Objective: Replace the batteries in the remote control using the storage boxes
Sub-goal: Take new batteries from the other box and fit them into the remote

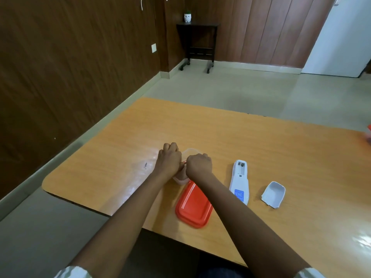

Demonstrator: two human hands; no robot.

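Note:
A white remote control [240,181] lies face down on the wooden table [261,149], its battery bay open and showing no batteries. Its white battery cover [274,194] lies to the right of it. A clear storage box [190,153] stands uncovered at the table's middle, mostly hidden by my hands. Its red lid [193,207] lies flat just in front of it. My left hand [169,160] and my right hand [198,164] are both closed over the box, pinching something small and reddish between them. What they hold is too hidden to name.
A second red-lidded box [369,135] shows at the table's far right edge. A small dark mark [145,165] lies on the table left of my hands. A black side table [197,43] with a white owl pot stands by the far wall.

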